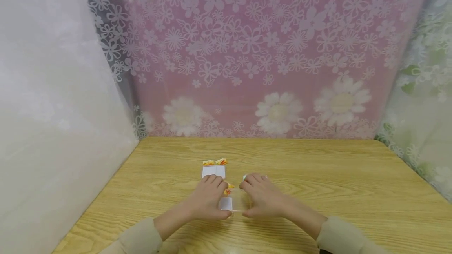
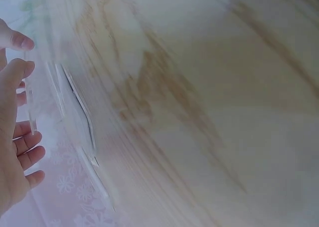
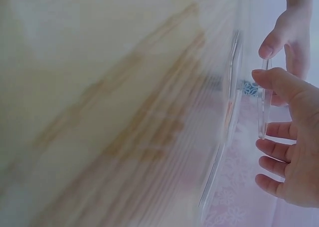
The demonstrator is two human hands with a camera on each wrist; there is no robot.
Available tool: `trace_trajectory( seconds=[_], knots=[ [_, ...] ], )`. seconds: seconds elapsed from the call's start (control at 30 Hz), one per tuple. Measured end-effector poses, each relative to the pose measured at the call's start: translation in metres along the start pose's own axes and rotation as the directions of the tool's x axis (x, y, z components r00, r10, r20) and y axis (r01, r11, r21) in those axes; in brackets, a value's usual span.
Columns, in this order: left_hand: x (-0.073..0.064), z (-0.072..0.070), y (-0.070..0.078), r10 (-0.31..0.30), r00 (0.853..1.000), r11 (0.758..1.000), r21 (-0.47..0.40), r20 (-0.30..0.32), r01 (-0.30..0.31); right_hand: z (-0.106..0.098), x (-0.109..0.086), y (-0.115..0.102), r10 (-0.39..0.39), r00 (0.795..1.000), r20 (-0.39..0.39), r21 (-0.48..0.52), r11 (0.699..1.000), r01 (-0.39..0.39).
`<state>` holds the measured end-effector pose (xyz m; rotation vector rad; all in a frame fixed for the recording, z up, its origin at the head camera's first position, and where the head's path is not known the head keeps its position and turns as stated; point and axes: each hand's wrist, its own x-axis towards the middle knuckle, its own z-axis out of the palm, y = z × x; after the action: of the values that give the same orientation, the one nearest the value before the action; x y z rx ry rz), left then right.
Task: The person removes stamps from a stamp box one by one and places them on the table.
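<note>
Wooden table (image 1: 318, 164), pink backdrop (image 1: 254, 54); clear panel (image 1: 241, 201) in grip of left hand (image 1: 209, 198), right hand (image 1: 263, 197)

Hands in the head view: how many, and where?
2: left hand at the left side of the clear plate, right hand at its right. No others visible there.

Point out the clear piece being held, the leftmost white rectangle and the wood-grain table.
Clear piece (image 3: 263, 110): right wrist view, on its narrow edge.
Leftmost white rectangle (image 1: 213, 171): head view, middle of its pale face.
Wood-grain table (image 1: 325, 171): head view, bare top at right.
</note>
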<state>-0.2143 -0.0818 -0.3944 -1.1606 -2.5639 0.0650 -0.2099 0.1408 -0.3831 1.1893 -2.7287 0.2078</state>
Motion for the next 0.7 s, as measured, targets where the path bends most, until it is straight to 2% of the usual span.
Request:
trace_trajectory(
  seconds=[0.17,0.7],
  knots=[
    [-0.006,0.000,-0.006,-0.002,1.000,1.000,0.006,-0.012,0.002,0.000,0.008,-0.006,0.021,1.000,0.019,0.028,0.999,-0.022],
    [-0.020,0.000,-0.021,-0.003,0.997,1.000,0.000,0.073,0.003,0.005,0.025,-0.017,0.006,0.997,0.074,-0.006,1.000,-0.005]
  ],
)
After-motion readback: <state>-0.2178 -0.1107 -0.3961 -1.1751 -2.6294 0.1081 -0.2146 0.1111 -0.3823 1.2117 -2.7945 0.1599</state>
